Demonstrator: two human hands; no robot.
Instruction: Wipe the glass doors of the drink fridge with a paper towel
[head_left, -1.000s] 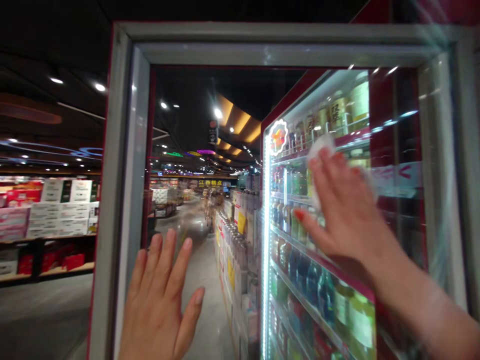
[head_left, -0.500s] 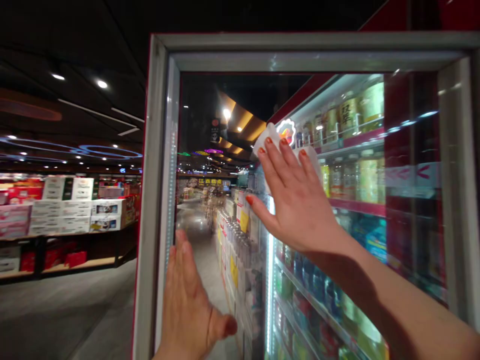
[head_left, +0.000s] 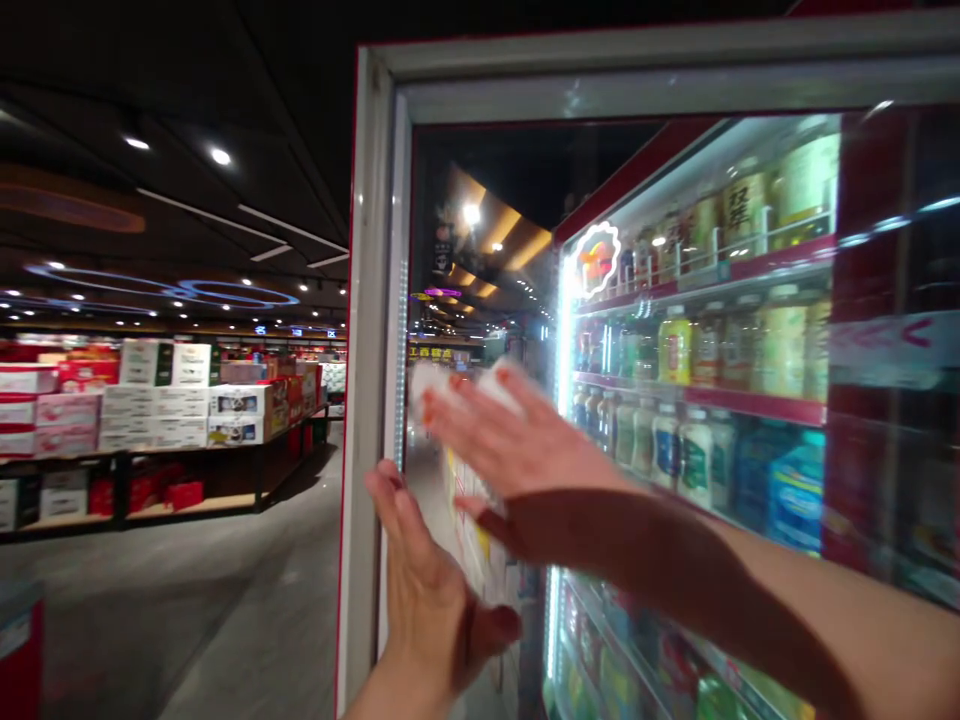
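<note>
My right hand (head_left: 517, 440) is stretched across the open glass door (head_left: 517, 160) of a drinks fridge, blurred by motion. Under its flat fingers is a white tissue (head_left: 431, 385), pressed to the pane; only its edges show. Lower left, my left hand (head_left: 427, 580) is upright with its thumb spread, fingers against the inner edge of the door's metal frame (head_left: 367, 300). Nothing shows in that hand. The two hands are close together but apart.
Through the glass, several bottles (head_left: 694, 455) stand on lit fridge shelves (head_left: 780, 395). To the left, a display stand (head_left: 255, 460) carries stacked cartons (head_left: 154, 400). Grey floor (head_left: 225, 600) runs between stand and door. A red bin-like object (head_left: 22, 640) shows at lower left.
My right hand has swept left and down across the glass with the tissue, away from the fridge's lit sign. The view has shifted, so door and left hand appear farther right.
</note>
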